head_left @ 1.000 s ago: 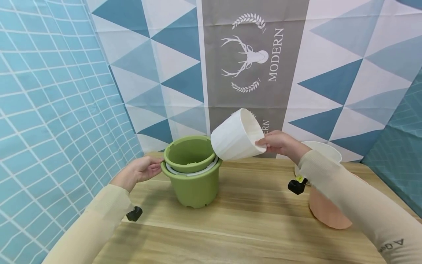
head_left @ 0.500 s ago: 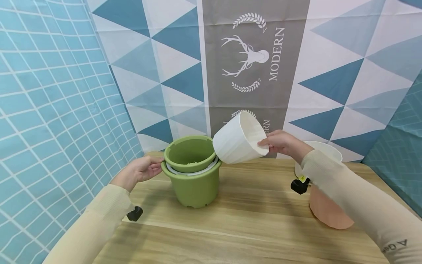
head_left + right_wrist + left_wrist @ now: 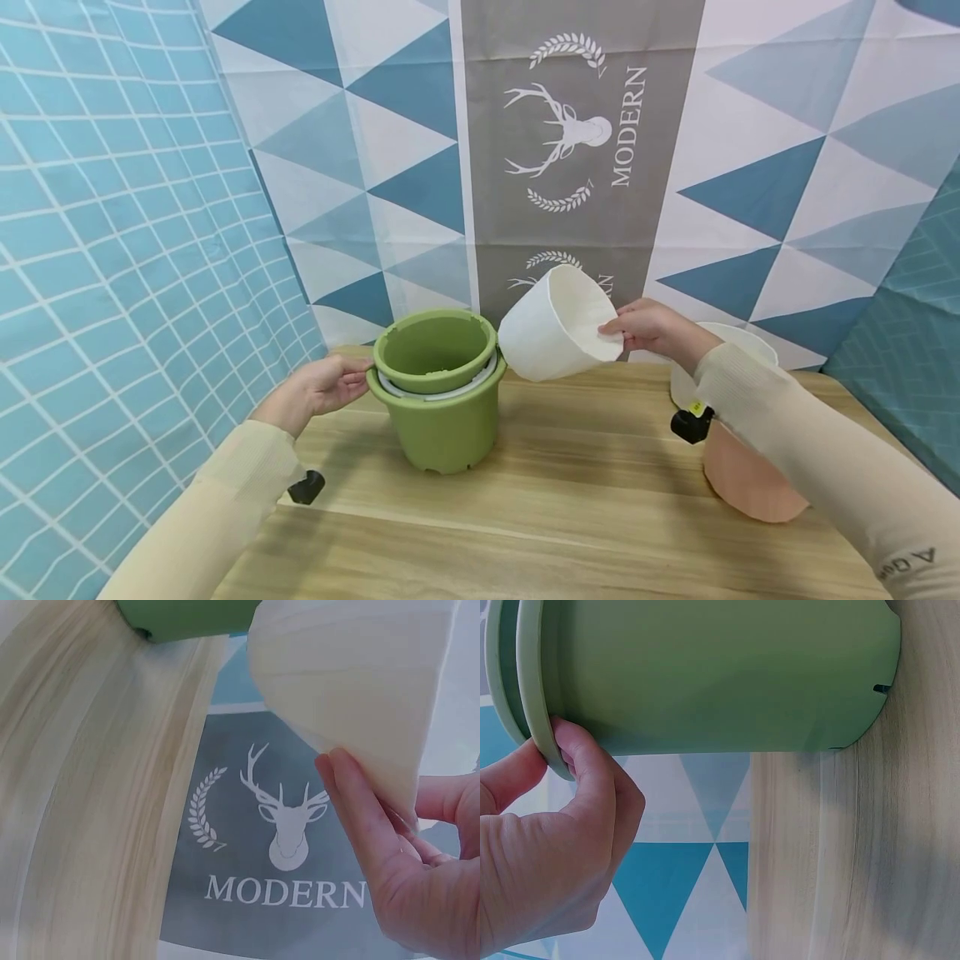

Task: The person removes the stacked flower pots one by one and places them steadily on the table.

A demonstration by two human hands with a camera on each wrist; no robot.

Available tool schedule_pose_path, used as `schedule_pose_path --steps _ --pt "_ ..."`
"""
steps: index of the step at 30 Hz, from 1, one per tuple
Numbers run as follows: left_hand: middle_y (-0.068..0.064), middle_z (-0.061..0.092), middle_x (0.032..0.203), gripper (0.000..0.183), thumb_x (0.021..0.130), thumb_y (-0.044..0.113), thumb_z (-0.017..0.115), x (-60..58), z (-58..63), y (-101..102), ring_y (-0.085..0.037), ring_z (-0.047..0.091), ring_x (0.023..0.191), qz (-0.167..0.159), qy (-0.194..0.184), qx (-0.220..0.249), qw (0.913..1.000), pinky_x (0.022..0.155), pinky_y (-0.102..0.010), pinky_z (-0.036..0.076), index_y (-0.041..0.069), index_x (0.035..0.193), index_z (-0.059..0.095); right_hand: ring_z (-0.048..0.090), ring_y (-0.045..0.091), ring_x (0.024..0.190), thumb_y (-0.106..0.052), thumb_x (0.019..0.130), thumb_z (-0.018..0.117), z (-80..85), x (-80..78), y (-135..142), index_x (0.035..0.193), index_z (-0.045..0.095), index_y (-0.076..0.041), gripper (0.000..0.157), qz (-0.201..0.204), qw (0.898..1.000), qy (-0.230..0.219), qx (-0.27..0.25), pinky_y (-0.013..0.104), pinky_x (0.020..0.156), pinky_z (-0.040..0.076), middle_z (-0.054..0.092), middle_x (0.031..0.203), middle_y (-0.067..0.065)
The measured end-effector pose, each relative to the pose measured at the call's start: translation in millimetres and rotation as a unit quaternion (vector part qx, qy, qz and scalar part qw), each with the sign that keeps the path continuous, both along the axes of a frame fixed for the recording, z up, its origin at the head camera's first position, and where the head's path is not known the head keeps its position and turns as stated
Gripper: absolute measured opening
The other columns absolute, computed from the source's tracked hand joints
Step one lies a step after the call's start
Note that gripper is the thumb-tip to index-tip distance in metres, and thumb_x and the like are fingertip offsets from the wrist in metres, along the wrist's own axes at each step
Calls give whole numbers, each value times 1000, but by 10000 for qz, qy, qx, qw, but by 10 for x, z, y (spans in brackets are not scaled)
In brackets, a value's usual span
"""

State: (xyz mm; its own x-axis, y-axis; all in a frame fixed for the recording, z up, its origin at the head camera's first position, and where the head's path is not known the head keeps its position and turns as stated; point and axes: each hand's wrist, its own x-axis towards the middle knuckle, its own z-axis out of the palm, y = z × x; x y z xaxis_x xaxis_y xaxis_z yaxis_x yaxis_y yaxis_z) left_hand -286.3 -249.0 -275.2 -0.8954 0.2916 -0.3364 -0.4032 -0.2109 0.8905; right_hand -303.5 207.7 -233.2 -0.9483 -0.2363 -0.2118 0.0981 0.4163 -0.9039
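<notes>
A large green flowerpot (image 3: 446,433) stands upright on the wooden table. Nested in it are a pot with a pale rim (image 3: 457,392) and, topmost, a smaller green pot (image 3: 431,348). My left hand (image 3: 318,385) pinches the large pot's rim on its left side, thumb and fingers on either side of the lip in the left wrist view. To the right of the stack, a white flowerpot (image 3: 542,333) hangs tilted in the air, mouth facing up and right. My right hand (image 3: 651,325) pinches its rim. Its lower left side is close to the stack's rim.
Behind my right forearm, a second white pot (image 3: 682,385) and a peach-coloured pot (image 3: 750,483) are partly hidden. A patterned cloth (image 3: 570,225) hangs along the table's back edge, and a blue tile-print cloth (image 3: 150,250) on the left.
My right hand has moved a little right, and the white pot has shifted right and down, away from the green stack. My left hand and the stack have stayed put.
</notes>
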Motion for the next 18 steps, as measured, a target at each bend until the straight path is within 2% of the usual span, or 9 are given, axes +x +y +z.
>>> schedule_pose_path --steps 11,18 --pt "-7 64 86 8 98 -1 47 -3 -36 5 -9 66 78 11 35 47 10000 78 -15 59 2 96 54 63 0 65 -8 96 54 8 -6 16 127 44 17 41 -53 9998 70 166 14 67 60 64 70 -9" --pt "-7 63 88 5 98 0 46 -6 -10 9 -9 65 80 4 -6 5 10000 78 -14 59 1 102 50 63 1 64 -8 97 53 5 -51 68 126 45 18 40 -137 9995 135 251 14 65 59 64 69 -9"
